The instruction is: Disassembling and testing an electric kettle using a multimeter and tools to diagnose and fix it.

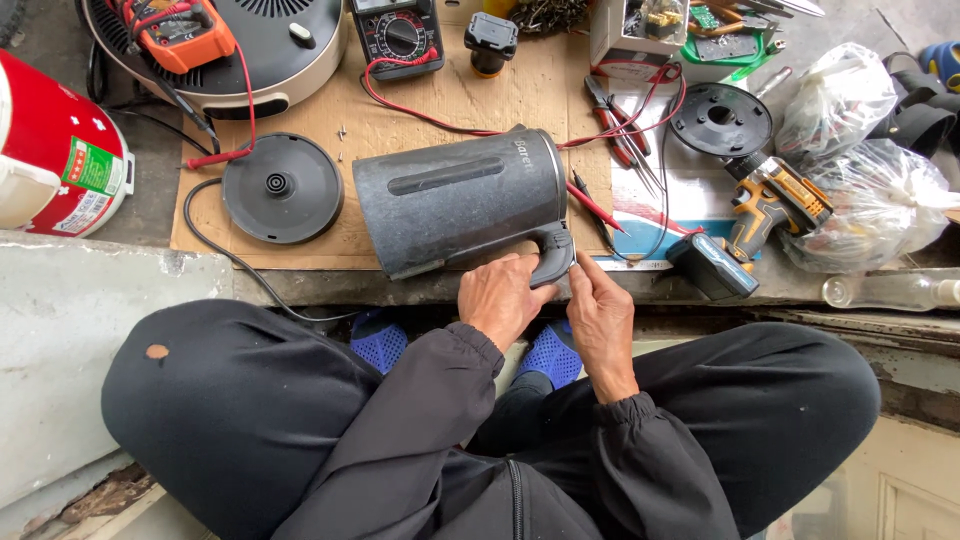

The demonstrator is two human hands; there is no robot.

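Dark trousered knees and black sleeves fill the near view. Both hands meet at the near edge of a cardboard sheet (300,120). The left hand (503,297) rests its curled fingers against the handle of a dark grey electric kettle (460,200) lying on its side; the right hand (603,318) pinches the handle's end, fingers pressed together, though the exact grip is hard to make out. Left of the kettle sits its round black base (282,188) with cord. Far left stands a red and white container (55,150) bearing a green label. Far away lie an orange meter (185,35) and a black multimeter (398,35) with red leads. Right: a yellow cordless drill (765,215) and clear plastic bags (870,200).
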